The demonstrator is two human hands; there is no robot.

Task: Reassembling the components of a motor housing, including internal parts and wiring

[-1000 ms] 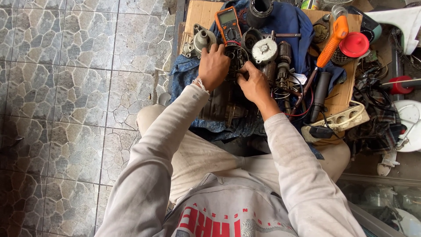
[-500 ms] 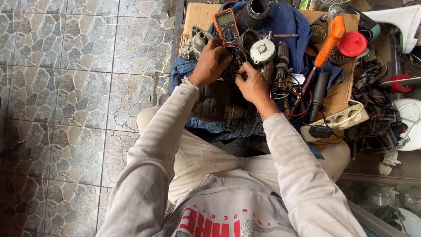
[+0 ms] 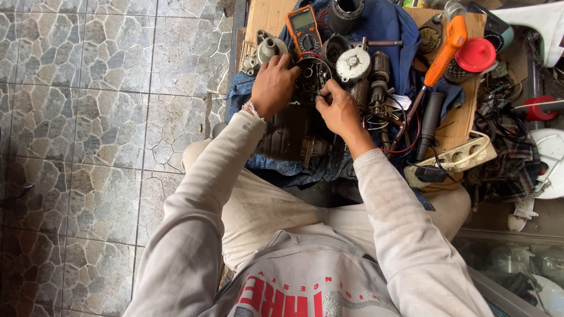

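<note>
Head view is showing you sitting over a blue cloth (image 3: 388, 26) spread on a cardboard sheet (image 3: 264, 14). Your left hand (image 3: 273, 85) is lying palm down, fingers curled over the dark motor housing (image 3: 308, 79) at the cloth's middle. Your right hand (image 3: 338, 108) is pinching closed on something small at the housing's rim; what, I cannot tell. An orange multimeter (image 3: 303, 28) is lying just beyond, toward the cardboard's far edge

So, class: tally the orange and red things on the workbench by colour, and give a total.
Orange: 2, the multimeter and the orange tool handle.
Red: 2, the round red lid and the red spool at the right edge.
Total: 4
</note>
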